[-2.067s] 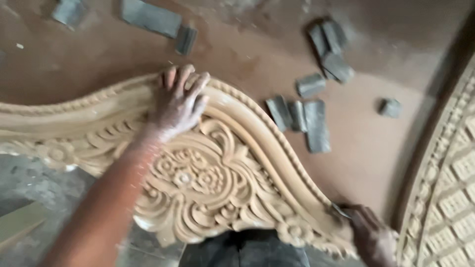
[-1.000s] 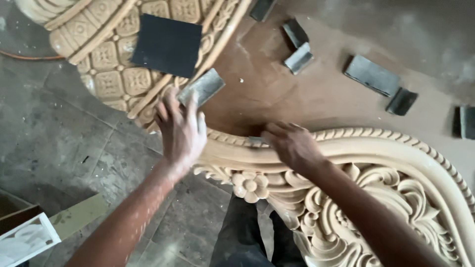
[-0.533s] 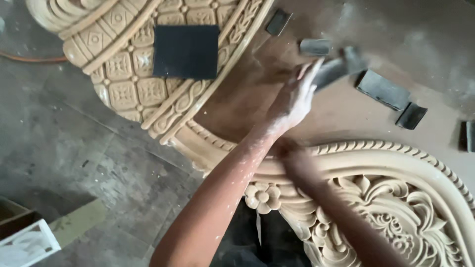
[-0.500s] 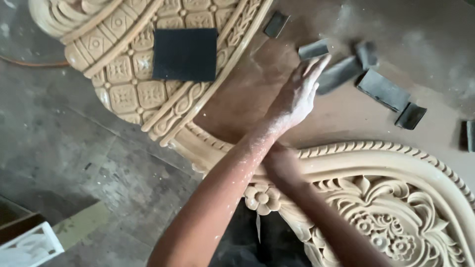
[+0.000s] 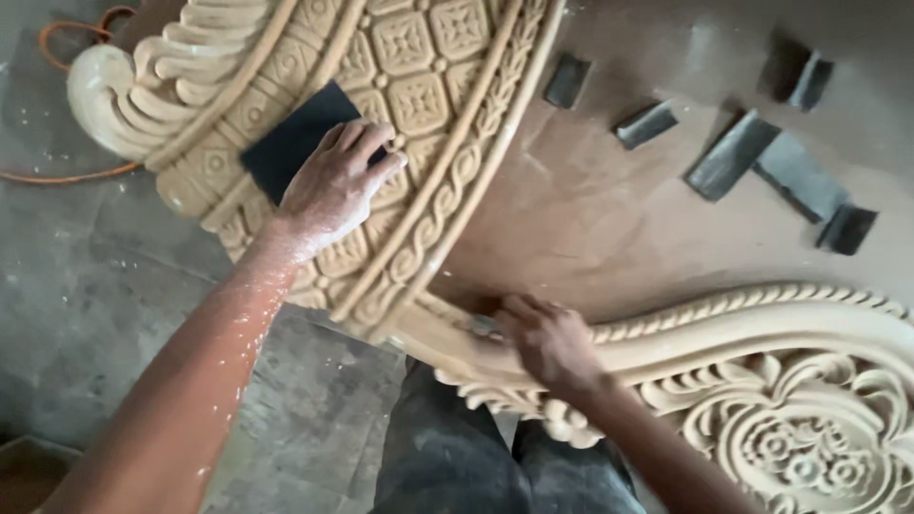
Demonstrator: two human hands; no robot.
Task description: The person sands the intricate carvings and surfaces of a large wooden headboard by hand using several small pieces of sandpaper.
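Sandpaper sheet under left hand, right hand pressing carved panel

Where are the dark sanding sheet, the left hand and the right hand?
dark sanding sheet (image 5: 286, 148): head view, bare upper-left part of the sheet.
left hand (image 5: 333, 186): head view, back of the hand, on the sheet.
right hand (image 5: 547, 343): head view, back of the hand, on the carved panel's edge.

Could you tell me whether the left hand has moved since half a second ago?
Yes. The left hand left the scattered sandpaper pieces and now rests on the dark sheet on the lattice-carved panel.
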